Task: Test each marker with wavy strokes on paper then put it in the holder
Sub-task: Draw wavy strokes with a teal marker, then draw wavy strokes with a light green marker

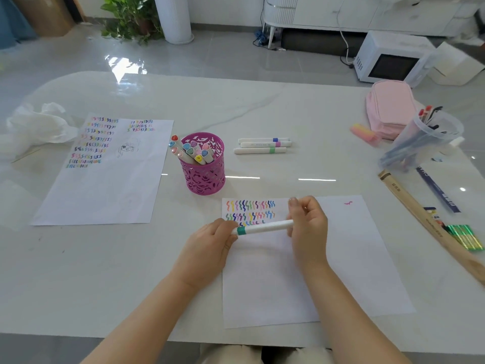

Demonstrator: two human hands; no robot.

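Note:
I hold a white marker with a teal band (265, 227) level above the paper (354, 258). My left hand (210, 245) grips its left end by the band, and my right hand (308, 222) grips its right end. Rows of coloured wavy strokes (250, 211) fill the paper's top left corner, partly hidden by the marker. The magenta cut-out holder (206, 177) stands behind and to the left, with several capped markers inside. Three white markers (262, 145) with blue, pink and green bands lie side by side beyond the paper.
A second sheet (105, 179) covered in strokes lies at the left, with crumpled white plastic (36, 124) beyond it. At the right are a pink pencil case (388, 109), a clear cup of pens (425, 137), a wooden ruler (425, 219) and a green pack (465, 236).

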